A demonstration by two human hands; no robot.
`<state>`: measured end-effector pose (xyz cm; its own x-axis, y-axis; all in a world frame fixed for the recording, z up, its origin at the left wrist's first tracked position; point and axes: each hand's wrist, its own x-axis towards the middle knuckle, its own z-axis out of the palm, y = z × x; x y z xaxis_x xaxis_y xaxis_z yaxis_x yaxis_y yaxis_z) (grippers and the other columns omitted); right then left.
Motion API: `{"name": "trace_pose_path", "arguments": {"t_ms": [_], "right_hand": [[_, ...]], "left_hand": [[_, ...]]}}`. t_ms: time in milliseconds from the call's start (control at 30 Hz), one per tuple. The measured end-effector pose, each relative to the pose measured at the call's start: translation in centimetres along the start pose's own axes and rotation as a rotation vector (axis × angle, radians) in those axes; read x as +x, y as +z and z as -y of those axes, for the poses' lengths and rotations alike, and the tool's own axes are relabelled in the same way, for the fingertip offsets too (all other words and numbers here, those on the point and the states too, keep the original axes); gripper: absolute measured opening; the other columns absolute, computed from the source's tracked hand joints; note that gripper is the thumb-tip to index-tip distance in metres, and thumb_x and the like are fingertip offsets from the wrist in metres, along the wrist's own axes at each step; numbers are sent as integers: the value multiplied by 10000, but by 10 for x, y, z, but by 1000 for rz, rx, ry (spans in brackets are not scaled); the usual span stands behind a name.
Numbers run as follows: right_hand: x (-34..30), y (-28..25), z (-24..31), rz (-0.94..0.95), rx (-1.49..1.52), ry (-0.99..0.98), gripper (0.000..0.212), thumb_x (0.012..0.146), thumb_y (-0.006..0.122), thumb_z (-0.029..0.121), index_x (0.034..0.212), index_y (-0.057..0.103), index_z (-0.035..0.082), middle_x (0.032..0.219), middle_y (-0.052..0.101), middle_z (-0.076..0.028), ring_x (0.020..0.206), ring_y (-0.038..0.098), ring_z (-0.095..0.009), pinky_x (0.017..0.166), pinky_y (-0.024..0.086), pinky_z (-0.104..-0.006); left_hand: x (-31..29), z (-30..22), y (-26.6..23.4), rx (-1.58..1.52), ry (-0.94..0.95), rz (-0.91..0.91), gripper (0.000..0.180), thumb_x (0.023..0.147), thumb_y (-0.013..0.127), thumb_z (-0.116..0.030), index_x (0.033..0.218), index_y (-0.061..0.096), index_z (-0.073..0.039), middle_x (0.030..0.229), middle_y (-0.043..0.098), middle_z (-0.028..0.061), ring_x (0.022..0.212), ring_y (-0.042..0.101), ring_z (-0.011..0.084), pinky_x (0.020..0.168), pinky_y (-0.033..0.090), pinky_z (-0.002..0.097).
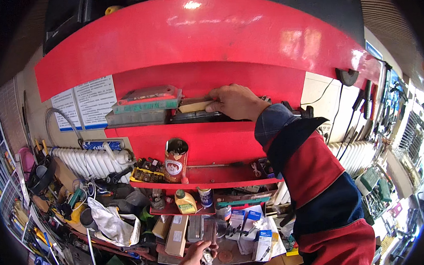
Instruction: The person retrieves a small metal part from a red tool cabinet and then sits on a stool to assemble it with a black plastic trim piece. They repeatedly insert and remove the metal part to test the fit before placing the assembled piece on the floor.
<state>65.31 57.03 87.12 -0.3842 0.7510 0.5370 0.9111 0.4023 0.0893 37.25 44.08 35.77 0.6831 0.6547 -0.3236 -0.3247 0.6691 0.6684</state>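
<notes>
My right hand (239,101) reaches up to the high red shelf, its thumb and fingers closed on the end of a small tan box (194,105). Under that box lies a flat dark case (197,116). To its left, a clear plastic case with a green band (146,106) rests on another grey case (137,118). Low in the picture, my left hand (194,257) is closed around a small silvery metal part (207,257); its exact kind cannot be made out. Near that hand are a long cardboard box (177,236) and a grey plastic case (195,228).
On the middle shelf stand an open brown tin (176,161) and a yellow tray of small parts (147,174). A yellow bottle (185,202) and a dark blue can (206,198) sit below. The red upper panel (192,35) overhangs the shelf. Tools hang at right.
</notes>
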Motion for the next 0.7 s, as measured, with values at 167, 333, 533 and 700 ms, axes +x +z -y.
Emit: {"name": "trace_pose_path", "arguments": {"t_ms": [167,333,533,700], "right_hand": [[5,-9,-5,-107,-32,159,410,1056,628,514,1118,804,150,1058,777,-188,1057,733,-415,891,579,-549],[-9,-28,-32,277,-20,107,411,947,758,441,1212,802,130,1195,770,-183,1236,678,-381,1025,538,-526],[-40,-33,-56,333,-213,75,578,743,835,249,1300,773,106,1163,784,-202,1165,728,-402,998,577,-496],[-24,-46,-71,308,-165,226,529,749,796,201,1270,774,109,1106,778,-191,1116,744,-368,931,590,-500]], "left_hand": [[6,19,-21,-52,-115,-83,298,1075,651,-261,1163,723,15,1039,795,184,817,761,316,716,628,453],[-3,21,4,-86,-56,-136,208,1062,683,-198,1106,704,4,939,763,145,741,735,236,641,629,380],[-23,21,10,-113,-101,-307,179,1036,715,-185,1072,717,-9,929,759,141,714,717,226,640,635,393],[-23,34,-13,-168,-159,-337,245,1050,696,-269,1016,737,-30,888,758,112,735,725,236,662,628,369]]}}
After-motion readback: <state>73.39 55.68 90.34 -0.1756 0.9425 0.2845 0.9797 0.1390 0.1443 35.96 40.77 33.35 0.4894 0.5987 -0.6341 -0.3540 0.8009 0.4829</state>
